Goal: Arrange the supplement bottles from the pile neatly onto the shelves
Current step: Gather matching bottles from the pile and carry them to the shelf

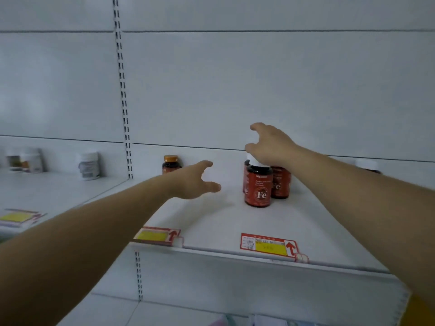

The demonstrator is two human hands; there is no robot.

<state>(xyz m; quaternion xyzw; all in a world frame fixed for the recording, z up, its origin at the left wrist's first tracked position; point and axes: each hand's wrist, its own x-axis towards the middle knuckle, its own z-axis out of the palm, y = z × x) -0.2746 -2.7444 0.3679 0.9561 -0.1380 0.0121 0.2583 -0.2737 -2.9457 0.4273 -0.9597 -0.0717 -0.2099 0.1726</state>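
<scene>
bare shelf [211, 222] left of red bottles [259, 189]

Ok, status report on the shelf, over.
Left hand open, empty, over shelf. Right hand atop white cap of front Fe bottle, fingers spread. Two more Fe bottles close behind. Path unobstructed.

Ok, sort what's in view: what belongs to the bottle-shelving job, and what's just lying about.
Job in hand:
red Fe bottles
orange-capped bottle
white bottles, further left
shelf
left hand
right hand, over a red bottle's cap

Lying about:
price tags on the shelf edge
stack of papers, far left
</scene>
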